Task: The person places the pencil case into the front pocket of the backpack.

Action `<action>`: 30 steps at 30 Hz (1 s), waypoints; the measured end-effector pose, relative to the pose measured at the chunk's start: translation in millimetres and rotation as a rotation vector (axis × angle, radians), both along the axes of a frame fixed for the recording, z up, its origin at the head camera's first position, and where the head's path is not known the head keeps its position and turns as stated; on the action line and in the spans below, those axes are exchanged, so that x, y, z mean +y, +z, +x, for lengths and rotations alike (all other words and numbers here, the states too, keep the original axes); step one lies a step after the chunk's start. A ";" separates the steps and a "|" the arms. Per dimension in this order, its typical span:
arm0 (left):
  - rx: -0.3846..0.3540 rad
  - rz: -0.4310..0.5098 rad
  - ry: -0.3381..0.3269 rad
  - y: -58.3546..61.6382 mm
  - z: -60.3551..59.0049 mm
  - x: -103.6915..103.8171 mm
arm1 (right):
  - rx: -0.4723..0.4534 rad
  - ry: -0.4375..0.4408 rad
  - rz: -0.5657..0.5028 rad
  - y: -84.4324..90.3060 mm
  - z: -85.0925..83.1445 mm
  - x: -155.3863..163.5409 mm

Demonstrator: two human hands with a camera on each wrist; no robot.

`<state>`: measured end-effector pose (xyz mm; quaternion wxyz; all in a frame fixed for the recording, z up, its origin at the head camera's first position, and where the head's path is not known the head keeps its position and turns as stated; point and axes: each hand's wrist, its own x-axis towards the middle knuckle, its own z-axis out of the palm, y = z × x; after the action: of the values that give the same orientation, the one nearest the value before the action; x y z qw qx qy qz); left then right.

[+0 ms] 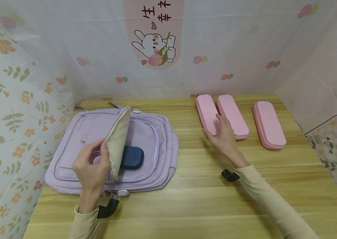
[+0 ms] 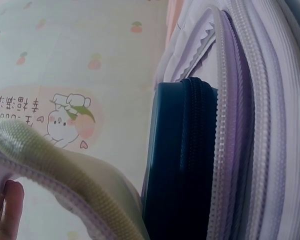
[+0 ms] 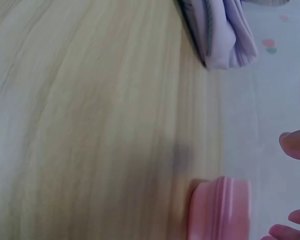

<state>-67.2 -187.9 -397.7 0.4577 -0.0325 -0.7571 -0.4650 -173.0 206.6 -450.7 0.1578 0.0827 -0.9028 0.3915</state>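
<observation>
A lavender backpack (image 1: 96,126) lies flat on the wooden table, its front pocket unzipped. My left hand (image 1: 93,162) pinches the edge of the pocket flap (image 1: 117,142) and holds it raised, cream lining showing. Inside the pocket sits a dark blue zippered case (image 2: 177,150), partly covered by the flap in the head view. Over the leftmost pink case (image 1: 208,111) hovers my right hand (image 1: 223,136), thumb and fingers spread, with nothing in its grasp. A second pink case (image 1: 232,116) lies right beside it, partly behind the fingers.
A third pink case (image 1: 270,124) lies apart, toward the table's right edge. Bare wooden tabletop (image 1: 186,205) stretches between the backpack and the pink cases. Printed cloth (image 1: 96,39) hangs along the back and left side.
</observation>
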 end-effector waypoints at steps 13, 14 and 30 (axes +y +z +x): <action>-0.016 0.001 0.002 -3.0 2.2 -1.1 | -0.065 -0.032 0.043 -19.5 -1.9 9.8; -0.017 0.003 0.004 -3.2 2.1 -1.0 | -0.067 -0.033 0.046 -20.7 -2.6 10.2; -0.037 0.007 0.011 -5.1 3.3 0.1 | -0.173 -0.096 0.040 -28.8 -6.2 10.3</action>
<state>-63.9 -187.8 -402.8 0.4464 -0.0181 -0.7640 -0.4656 -179.2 216.8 -479.5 0.0962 0.0083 -0.9237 0.3708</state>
